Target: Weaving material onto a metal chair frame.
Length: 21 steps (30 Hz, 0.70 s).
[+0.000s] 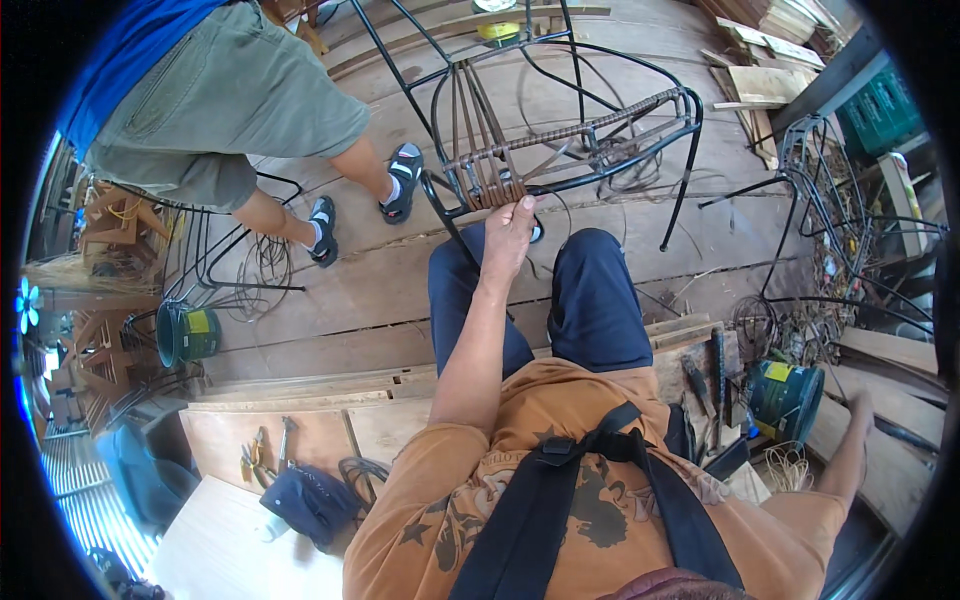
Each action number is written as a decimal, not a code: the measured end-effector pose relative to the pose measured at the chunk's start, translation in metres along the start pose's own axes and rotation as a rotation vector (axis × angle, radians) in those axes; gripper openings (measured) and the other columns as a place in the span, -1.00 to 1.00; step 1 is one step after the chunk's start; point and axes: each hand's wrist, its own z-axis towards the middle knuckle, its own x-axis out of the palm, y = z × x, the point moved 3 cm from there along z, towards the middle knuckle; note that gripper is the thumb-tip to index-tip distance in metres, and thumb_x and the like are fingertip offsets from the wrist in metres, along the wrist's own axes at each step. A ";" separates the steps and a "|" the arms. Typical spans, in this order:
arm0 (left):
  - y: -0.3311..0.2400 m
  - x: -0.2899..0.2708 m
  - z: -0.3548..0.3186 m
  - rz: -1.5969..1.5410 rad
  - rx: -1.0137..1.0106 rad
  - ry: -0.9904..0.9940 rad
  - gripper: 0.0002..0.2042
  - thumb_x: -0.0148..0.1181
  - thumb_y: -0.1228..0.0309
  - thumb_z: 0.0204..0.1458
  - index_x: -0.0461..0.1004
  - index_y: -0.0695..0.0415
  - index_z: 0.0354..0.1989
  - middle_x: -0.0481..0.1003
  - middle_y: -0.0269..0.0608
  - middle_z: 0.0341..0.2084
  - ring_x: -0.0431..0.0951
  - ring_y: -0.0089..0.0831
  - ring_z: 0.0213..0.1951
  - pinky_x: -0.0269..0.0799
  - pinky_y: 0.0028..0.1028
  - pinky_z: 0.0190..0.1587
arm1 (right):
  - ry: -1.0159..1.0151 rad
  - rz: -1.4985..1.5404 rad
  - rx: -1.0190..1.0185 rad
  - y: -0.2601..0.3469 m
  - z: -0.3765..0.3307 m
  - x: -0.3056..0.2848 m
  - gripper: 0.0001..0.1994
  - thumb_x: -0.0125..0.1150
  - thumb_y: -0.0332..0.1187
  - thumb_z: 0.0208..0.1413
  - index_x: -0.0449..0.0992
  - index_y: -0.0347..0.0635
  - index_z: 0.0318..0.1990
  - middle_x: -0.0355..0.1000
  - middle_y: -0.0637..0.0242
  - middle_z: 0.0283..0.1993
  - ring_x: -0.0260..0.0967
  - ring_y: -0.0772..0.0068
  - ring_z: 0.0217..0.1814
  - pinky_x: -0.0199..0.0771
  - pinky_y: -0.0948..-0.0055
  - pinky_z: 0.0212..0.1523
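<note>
In front of my knees stands a black metal chair frame (575,188), partly wrapped and woven with brown rattan strips (490,182). My left hand (508,240) is closed on the frame's near edge, right where the weaving is. Its thumb lies on top, and the fingers curl underneath, largely hidden. Far out to my right, my right hand (860,408) is stretched past a dark green bucket (787,400). That hand is small and unclear, so its fingers cannot be made out. A bundle of pale strands (788,466) lies beside the bucket.
Another person in grey-green shorts (230,100) stands at the front left. More black metal frames (830,200) stand at the right. A second green bucket (187,333) is at the left. Pliers (262,455), a hammer (286,440) and a dark cloth (312,503) lie on boards.
</note>
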 end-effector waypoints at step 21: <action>-0.009 0.009 -0.001 0.161 0.069 -0.036 -0.61 -0.03 0.14 0.10 0.51 0.28 -0.34 0.18 -0.51 -0.75 0.11 -0.71 -0.66 0.05 -0.61 -0.61 | -0.284 1.704 -1.258 0.344 -0.309 -0.619 -0.76 0.11 -0.20 0.02 0.44 -0.17 -0.25 0.23 0.52 -0.61 0.18 0.65 -0.58 0.17 0.59 -0.59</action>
